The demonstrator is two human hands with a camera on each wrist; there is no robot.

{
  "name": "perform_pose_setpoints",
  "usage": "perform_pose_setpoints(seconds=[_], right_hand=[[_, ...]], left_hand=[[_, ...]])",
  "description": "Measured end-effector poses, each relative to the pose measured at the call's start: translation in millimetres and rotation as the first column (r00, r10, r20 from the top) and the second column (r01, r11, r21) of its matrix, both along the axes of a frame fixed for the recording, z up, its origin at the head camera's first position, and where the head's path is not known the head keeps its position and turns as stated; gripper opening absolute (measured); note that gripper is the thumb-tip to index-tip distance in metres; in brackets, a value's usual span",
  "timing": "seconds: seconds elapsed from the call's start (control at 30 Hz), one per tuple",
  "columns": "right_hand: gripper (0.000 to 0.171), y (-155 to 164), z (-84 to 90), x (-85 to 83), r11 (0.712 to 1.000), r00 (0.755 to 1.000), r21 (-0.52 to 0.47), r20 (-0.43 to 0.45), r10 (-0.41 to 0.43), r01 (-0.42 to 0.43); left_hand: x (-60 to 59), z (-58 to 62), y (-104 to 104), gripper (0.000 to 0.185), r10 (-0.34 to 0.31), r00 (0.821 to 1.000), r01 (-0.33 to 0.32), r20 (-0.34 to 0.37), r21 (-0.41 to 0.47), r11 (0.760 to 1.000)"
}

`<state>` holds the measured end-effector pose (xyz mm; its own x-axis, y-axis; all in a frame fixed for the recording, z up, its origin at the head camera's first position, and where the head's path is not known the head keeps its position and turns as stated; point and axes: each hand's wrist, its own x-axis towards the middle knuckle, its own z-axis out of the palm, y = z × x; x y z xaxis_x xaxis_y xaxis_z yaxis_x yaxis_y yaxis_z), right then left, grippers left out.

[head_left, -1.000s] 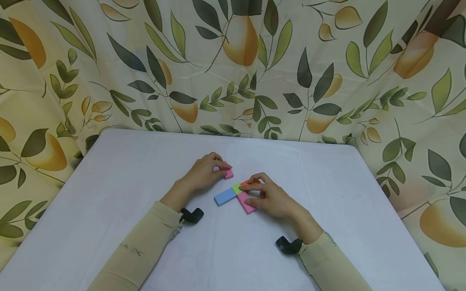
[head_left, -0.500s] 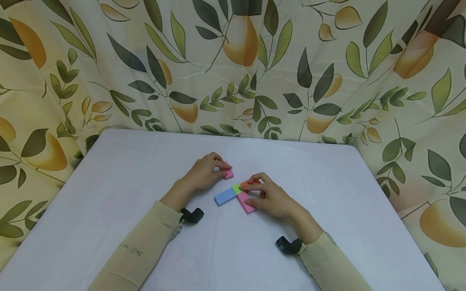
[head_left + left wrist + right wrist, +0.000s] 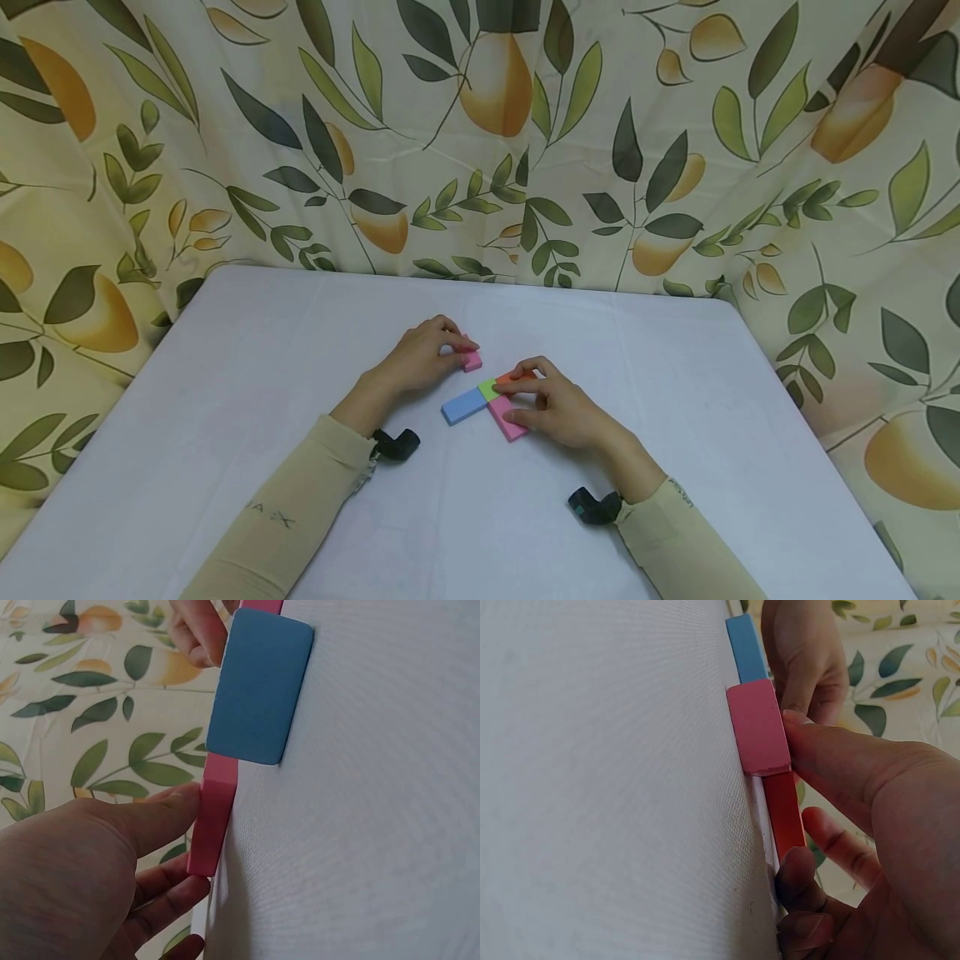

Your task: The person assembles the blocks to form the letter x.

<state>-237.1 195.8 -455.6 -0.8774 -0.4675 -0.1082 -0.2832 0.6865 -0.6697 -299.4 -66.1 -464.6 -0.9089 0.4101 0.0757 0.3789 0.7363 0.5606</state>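
A small pink block (image 3: pixel 472 362) lies on the table under my left hand (image 3: pixel 423 357), which pinches it between thumb and fingertips. Closer to me, a blue block (image 3: pixel 464 406), a green block (image 3: pixel 487 389) and an orange-red block (image 3: pixel 503 380) form a slanting row. From the green piece a second pink block (image 3: pixel 507 420) extends toward me. My right hand (image 3: pixel 562 406) rests on this group, thumb on the second pink block and other fingertips by the green and orange-red pieces, partly covering them. In the right wrist view, the red block (image 3: pixel 786 814) shows beside the curved fingers.
A white-covered table (image 3: pixel 360 517) bears all the blocks. Behind it hangs a leaf-and-fruit patterned cloth (image 3: pixel 480 217). Each wrist wears a black camera, one at the left wrist (image 3: pixel 397 445) and one at the right wrist (image 3: pixel 595 506).
Both hands and all the blocks look nearly still; the left hand's pink block has shifted only a hair to the right.
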Motion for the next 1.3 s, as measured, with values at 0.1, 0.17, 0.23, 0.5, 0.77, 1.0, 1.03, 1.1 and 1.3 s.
perform_pose_setpoints(seconds=[0.1,0.17,0.23,0.5,0.77,1.0,1.03,1.1,1.3], right_hand=[[0.036,0.3,-0.2,0.0,1.0,1.0,0.003,-0.007,0.001,-0.001],[0.036,0.4,-0.4,-0.2,1.0,1.0,0.003,-0.011,0.003,-0.003],[0.036,0.4,-0.6,-0.4,1.0,1.0,0.006,-0.016,0.004,-0.004],[0.036,0.4,0.1,0.5,1.0,1.0,0.001,-0.01,0.003,-0.003],[0.036,0.1,-0.2,-0.4,1.0,1.0,-0.005,-0.015,0.009,-0.009],[0.037,0.6,-0.1,0.2,1.0,1.0,-0.007,-0.011,0.012,-0.012],[0.037,0.7,0.0,0.1,1.0,1.0,-0.009,-0.01,0.012,-0.012],[0.037,0.8,-0.1,-0.1,1.0,1.0,-0.012,-0.008,0.012,-0.012],[0.037,0.9,-0.4,-1.2,1.0,1.0,-0.008,-0.012,0.017,-0.018]], left_hand=[[0.6,-0.2,0.3,0.025,0.003,1.0,-0.003,0.007,0.005,1.0],[0.4,-0.3,0.2,0.025,0.001,1.0,-0.001,0.002,0.005,1.0],[0.4,-0.4,-0.2,0.025,0.0,1.0,0.0,0.0,0.003,1.0],[-0.9,-0.9,-1.3,0.024,-0.012,1.0,0.012,0.002,0.008,1.0],[-0.7,-1.0,-0.7,0.024,-0.012,1.0,0.012,0.012,0.012,1.0],[-0.8,-1.2,-0.4,0.024,-0.009,1.0,0.009,0.014,0.008,1.0],[-0.8,-1.2,-0.4,0.024,-0.009,1.0,0.009,0.014,0.008,1.0],[-0.8,-1.3,-0.4,0.024,-0.01,1.0,0.01,0.013,0.007,1.0],[-0.5,-1.4,-0.4,0.024,-0.015,1.0,0.015,0.012,0.005,1.0]])
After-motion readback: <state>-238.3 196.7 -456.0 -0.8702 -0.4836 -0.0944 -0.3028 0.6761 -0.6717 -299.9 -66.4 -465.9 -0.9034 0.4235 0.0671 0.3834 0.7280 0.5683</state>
